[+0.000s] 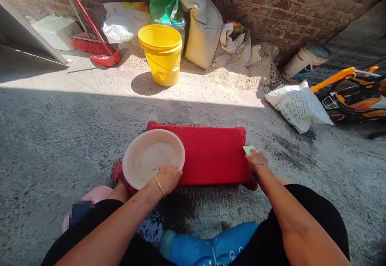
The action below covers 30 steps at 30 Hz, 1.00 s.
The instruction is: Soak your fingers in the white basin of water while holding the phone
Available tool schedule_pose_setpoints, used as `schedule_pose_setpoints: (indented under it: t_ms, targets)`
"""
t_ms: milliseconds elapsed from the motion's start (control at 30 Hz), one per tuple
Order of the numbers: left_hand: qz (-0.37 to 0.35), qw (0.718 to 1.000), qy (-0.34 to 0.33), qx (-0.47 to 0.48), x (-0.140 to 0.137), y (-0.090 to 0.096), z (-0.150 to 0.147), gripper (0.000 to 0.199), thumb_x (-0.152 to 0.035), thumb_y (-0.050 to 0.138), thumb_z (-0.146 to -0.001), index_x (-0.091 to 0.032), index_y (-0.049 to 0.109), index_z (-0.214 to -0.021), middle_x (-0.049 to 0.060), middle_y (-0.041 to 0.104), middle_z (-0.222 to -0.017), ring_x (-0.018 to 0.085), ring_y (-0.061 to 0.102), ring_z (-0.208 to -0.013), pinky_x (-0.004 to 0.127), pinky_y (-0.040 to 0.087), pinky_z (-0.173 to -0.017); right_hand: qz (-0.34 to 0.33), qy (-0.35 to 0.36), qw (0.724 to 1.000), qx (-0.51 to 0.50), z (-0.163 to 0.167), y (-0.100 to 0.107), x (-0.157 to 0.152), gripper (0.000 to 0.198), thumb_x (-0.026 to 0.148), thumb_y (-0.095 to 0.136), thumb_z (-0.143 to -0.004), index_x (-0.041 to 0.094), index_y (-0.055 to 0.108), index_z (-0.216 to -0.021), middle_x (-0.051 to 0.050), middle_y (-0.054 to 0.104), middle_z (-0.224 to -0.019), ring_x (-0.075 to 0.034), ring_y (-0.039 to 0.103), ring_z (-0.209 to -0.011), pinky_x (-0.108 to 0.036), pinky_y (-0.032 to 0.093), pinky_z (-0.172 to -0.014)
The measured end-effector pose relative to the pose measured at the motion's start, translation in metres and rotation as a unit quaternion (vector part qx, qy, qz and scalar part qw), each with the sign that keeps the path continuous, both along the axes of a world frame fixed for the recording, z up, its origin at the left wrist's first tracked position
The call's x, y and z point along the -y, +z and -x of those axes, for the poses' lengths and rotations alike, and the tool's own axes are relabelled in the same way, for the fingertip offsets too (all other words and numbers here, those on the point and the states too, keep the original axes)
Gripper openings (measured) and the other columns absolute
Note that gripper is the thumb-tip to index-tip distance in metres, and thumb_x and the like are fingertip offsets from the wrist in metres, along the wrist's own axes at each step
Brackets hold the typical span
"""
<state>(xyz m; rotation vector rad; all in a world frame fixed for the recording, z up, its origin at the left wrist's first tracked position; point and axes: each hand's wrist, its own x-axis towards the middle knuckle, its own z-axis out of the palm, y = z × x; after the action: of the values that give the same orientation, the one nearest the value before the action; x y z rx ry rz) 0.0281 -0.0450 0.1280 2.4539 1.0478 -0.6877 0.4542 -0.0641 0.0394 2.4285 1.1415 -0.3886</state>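
Note:
My left hand point(169, 179) grips the near right rim of a pale pink plastic basin point(132, 163), fingers over the edge. The basin is tilted, and only small dark specks show inside it. Behind and beside it, a red cloth point(214, 153) lies stretched over a low block-like support, which is hidden beneath. At the cloth's right end, my right hand point(257, 159) is closed on a small flat pale green object point(249, 149); its kind is not clear.
A yellow bucket point(164, 67) stands ahead, before sacks point(200, 37) along a brick wall. A red broom and dustpan point(107, 58) are at left. A white bag point(300, 107) and an orange-black toy vehicle point(356, 97) lie right. Blue plastic point(193, 250) is between my legs, near wet floor.

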Motion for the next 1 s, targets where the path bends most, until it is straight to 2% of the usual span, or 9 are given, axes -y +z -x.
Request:
schedule_pose_setpoints:
  t_ms: [100,367,467,533,633,767,833,900,1000]
  targets:
    - [0.002,1.000,0.005,-0.010,0.006,-0.001,0.000,0.032,-0.013,0.043,-0.090,-0.014,0.066,-0.112,0.018,0.067,-0.111,0.033,0.062,-0.106,0.053,0.046,-0.089,-0.015,-0.012,1.000,-0.008,0.007,0.004,-0.012,0.053,0.051,0.044,-0.091,0.027,0.049,-0.138,-0.015,0.053,-0.125,-0.026,0.059,-0.106,-0.036,0.043,-0.086]
    - [-0.013,1.000,0.016,-0.009,0.011,-0.005,0.003,0.034,-0.012,0.039,-0.090,-0.016,0.067,-0.109,0.015,0.068,-0.106,0.029,0.063,-0.102,0.050,0.046,-0.089,-0.074,0.265,0.946,-0.174,0.223,-0.002,-0.125,0.055,0.051,0.051,-0.089,0.034,0.044,-0.141,-0.010,0.048,-0.128,-0.023,0.055,-0.109,-0.034,0.039,-0.091]
    - [-0.011,1.000,0.018,-0.023,0.011,-0.002,0.003,0.035,-0.011,0.038,-0.090,-0.016,0.067,-0.109,0.015,0.067,-0.105,0.028,0.063,-0.100,0.051,0.045,-0.090,-0.078,0.301,0.929,-0.203,0.256,-0.008,-0.152,0.054,0.051,0.050,-0.090,0.035,0.045,-0.141,-0.010,0.048,-0.130,-0.024,0.054,-0.110,-0.036,0.037,-0.093]
    - [-0.006,0.999,0.017,-0.027,0.011,0.002,0.001,0.037,-0.010,0.036,-0.089,-0.017,0.067,-0.109,0.015,0.067,-0.105,0.029,0.062,-0.099,0.052,0.044,-0.090,-0.065,0.309,0.928,-0.196,0.242,-0.015,-0.161,0.053,0.051,0.049,-0.090,0.035,0.046,-0.140,-0.011,0.048,-0.131,-0.024,0.053,-0.111,-0.038,0.036,-0.094]
    - [-0.006,1.000,0.016,-0.013,0.012,0.010,-0.003,0.037,-0.010,0.036,-0.089,-0.018,0.067,-0.108,0.015,0.067,-0.104,0.029,0.061,-0.098,0.050,0.043,-0.088,-0.047,0.274,0.949,-0.148,0.175,-0.022,-0.151,0.053,0.049,0.049,-0.090,0.035,0.046,-0.141,-0.012,0.049,-0.131,-0.026,0.053,-0.113,-0.041,0.035,-0.095]
    - [-0.012,1.000,0.014,-0.002,0.015,0.015,-0.003,0.036,-0.011,0.036,-0.090,-0.019,0.066,-0.108,0.014,0.066,-0.102,0.027,0.060,-0.096,0.046,0.043,-0.086,-0.057,0.055,0.994,-0.071,0.051,-0.023,-0.103,0.058,0.050,0.046,-0.089,0.031,0.043,-0.144,-0.017,0.049,-0.130,-0.030,0.056,-0.110,-0.044,0.040,-0.091]
    - [-0.012,1.000,0.014,-0.005,0.017,0.016,-0.001,0.037,-0.011,0.035,-0.090,-0.019,0.067,-0.108,0.014,0.066,-0.103,0.027,0.060,-0.096,0.047,0.042,-0.086,-0.072,-0.072,0.994,-0.033,0.009,-0.021,-0.079,0.058,0.050,0.045,-0.088,0.026,0.047,-0.141,-0.021,0.049,-0.129,-0.033,0.056,-0.111,-0.045,0.043,-0.087]
    - [-0.011,1.000,0.017,-0.010,0.019,0.017,0.001,0.037,-0.010,0.035,-0.090,-0.018,0.067,-0.107,0.015,0.066,-0.104,0.028,0.060,-0.097,0.047,0.042,-0.087,-0.089,-0.114,0.989,-0.020,-0.003,-0.019,-0.066,0.058,0.051,0.046,-0.088,0.024,0.050,-0.139,-0.021,0.049,-0.128,-0.033,0.055,-0.113,-0.044,0.044,-0.087]
    - [-0.008,1.000,0.023,-0.017,0.020,0.019,0.003,0.037,-0.010,0.035,-0.090,-0.016,0.067,-0.108,0.016,0.066,-0.106,0.028,0.060,-0.099,0.049,0.041,-0.090,-0.110,-0.022,0.992,-0.060,0.044,-0.019,-0.068,0.058,0.054,0.048,-0.088,0.027,0.049,-0.140,-0.016,0.050,-0.126,-0.028,0.057,-0.110,-0.040,0.042,-0.090]
